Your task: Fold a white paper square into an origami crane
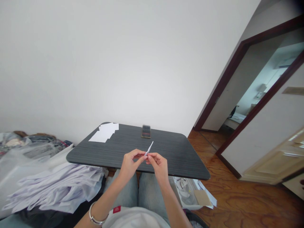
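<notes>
Both hands met at the centre. The left hand [129, 164], with a silver bangle [95, 218] at its wrist, and the right hand [158, 165] had their fingers closed on a narrow folded strip of white paper [149, 148], hiding its lower end. The strip pointed toward 1 o'clock over a dark wood-grain table [166, 152]. Loose white paper sheets [103, 133] lay at 11 o'clock; a blurred dark rectangular object [146, 131] stood at 12 o'clock.

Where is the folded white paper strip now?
In the head view, the folded white paper strip is pinched between the left hand and right hand, over the dark grey striped tabletop.
</notes>
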### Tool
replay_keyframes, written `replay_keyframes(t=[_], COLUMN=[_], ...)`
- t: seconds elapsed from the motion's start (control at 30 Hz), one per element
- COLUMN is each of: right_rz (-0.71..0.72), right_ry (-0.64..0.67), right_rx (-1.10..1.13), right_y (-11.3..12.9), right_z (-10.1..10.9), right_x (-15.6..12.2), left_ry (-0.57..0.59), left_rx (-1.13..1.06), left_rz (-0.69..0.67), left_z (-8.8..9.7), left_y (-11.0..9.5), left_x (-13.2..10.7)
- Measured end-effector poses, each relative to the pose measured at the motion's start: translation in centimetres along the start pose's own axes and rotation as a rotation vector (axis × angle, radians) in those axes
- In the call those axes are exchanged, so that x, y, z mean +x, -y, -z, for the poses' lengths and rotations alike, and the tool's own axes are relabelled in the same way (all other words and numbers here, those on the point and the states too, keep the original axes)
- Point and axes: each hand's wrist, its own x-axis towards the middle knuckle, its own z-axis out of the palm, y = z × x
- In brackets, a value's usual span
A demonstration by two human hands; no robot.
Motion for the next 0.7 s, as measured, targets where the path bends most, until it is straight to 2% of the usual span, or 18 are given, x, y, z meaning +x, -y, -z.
replay_keyframes(t=[0.2, 0.4, 0.7], right_rz=[0.011, 0.04, -0.032], right_ry=[-0.027, -0.068, 0.036], right_rx=[0.036, -0.045, 0.055], right_y=[-0.09, -0.28, -0.66], right_z=[-0.03, 0.28, 0.38], right_x=[0.18, 0.51, 0.72], left_ry=[0.028, 0.057, 0.116], left_rx=[-0.071, -0.217, -0.314], left_rz=[0.066, 0.126, 0.197], left_z=[-0.05, -0.22, 0.11], left_y=[0.21, 0.35, 0.57], left_x=[0.0, 0.08, 0.35])
